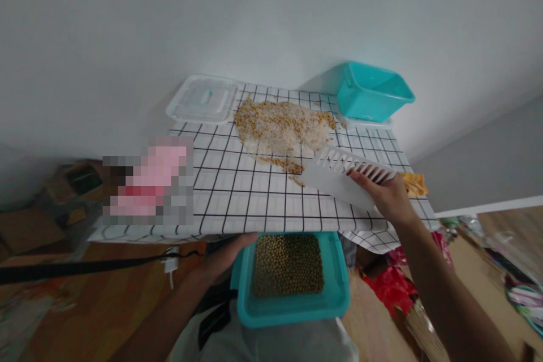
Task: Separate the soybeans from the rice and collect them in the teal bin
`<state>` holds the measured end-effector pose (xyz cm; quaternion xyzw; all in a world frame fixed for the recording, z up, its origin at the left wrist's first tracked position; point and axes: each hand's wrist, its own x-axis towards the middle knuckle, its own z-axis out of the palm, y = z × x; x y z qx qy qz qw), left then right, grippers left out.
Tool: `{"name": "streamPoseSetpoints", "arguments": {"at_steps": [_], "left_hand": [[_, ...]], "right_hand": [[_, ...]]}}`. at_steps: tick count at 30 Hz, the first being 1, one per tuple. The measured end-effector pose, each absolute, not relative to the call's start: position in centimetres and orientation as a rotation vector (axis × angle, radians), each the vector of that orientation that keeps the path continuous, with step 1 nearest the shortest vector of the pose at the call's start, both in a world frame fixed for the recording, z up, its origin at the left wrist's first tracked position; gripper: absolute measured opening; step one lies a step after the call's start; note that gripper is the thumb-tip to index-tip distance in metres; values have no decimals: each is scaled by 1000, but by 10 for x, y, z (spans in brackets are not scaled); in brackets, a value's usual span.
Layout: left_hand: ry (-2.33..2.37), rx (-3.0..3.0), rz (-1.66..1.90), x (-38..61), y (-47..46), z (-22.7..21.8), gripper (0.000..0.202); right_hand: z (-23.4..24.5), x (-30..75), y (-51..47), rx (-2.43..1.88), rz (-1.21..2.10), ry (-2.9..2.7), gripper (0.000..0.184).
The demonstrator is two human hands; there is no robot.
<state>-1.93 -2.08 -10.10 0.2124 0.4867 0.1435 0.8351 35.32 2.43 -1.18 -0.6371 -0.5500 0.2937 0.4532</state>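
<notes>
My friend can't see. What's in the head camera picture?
A person's right hand holds a white slotted board beside a pile of pale and yellow grains on a checked cloth. The left hand touches a teal tub of round grains at the cloth's front edge; a clear lid and another teal tub sit behind.

Pale wall [271, 17], cardboard box [29, 235] at left, crumpled yellow item [416, 184] at right, red bag [392, 288] on wooden floor [106, 280]
</notes>
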Motion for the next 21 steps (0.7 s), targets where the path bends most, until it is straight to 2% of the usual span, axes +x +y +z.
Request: {"name": "streamPoseSetpoints", "arguments": {"at_steps": [16,21], "left_hand": [[1111,446,339,-20,-20,-104,45],[1072,442,347,-20,-20,-106,46]], "right_hand": [[-12,333,-3,-1579,823,-1362,29],[-6,320,-24,-1605,884,-1422,25]]}}
